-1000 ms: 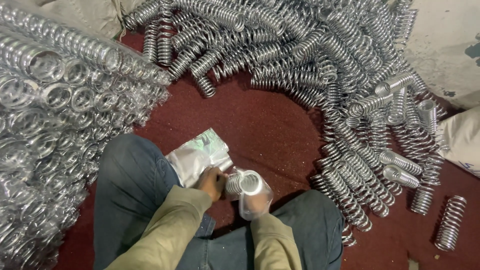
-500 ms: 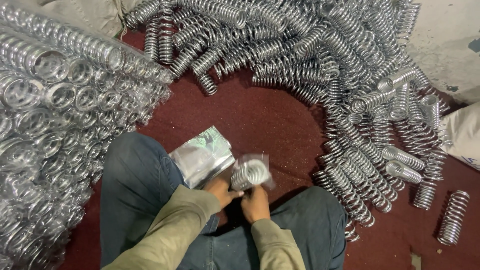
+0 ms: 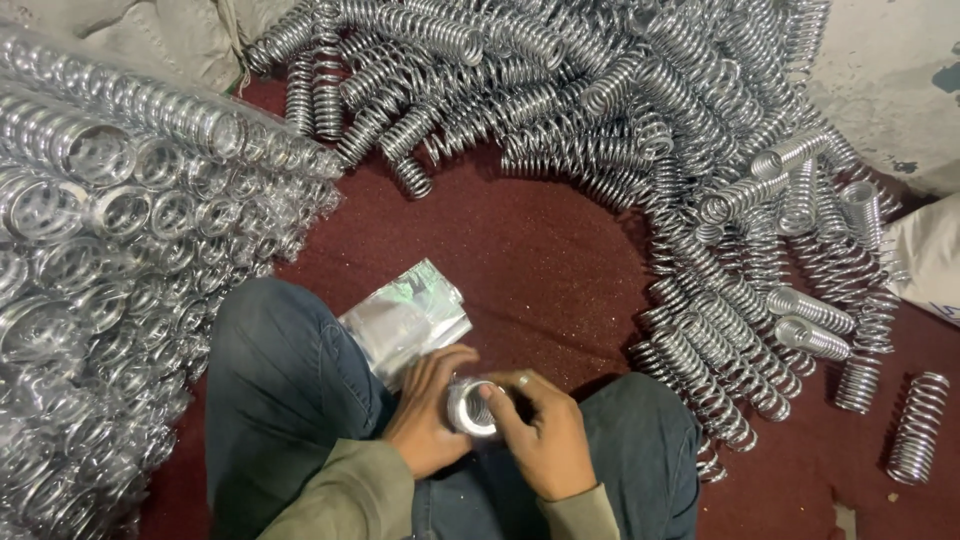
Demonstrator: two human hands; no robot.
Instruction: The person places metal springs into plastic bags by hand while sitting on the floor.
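1. Now your left hand (image 3: 428,412) and your right hand (image 3: 540,435) meet over your lap, both closed around one shiny metal spring (image 3: 470,408); its round open end faces up toward you, and your fingers wrap its sides.
2. Your right hand's fingertips (image 3: 490,392) lie across the spring's rim; your left hand cups it from the other side, thumb over the top.
3. Just beyond the spring, touching your left knee (image 3: 285,350), lies a flat stack of clear plastic bags (image 3: 408,318) on the dark red floor (image 3: 520,250).
4. Left of the spring, a tall bank of bagged springs (image 3: 110,250) runs along your leg; each one sits in glossy wrapping.
5. Beyond the spring and to its right, a loose pile of bare springs (image 3: 640,130) curves round; a single spring (image 3: 918,428) lies well apart, far right of the one you hold.
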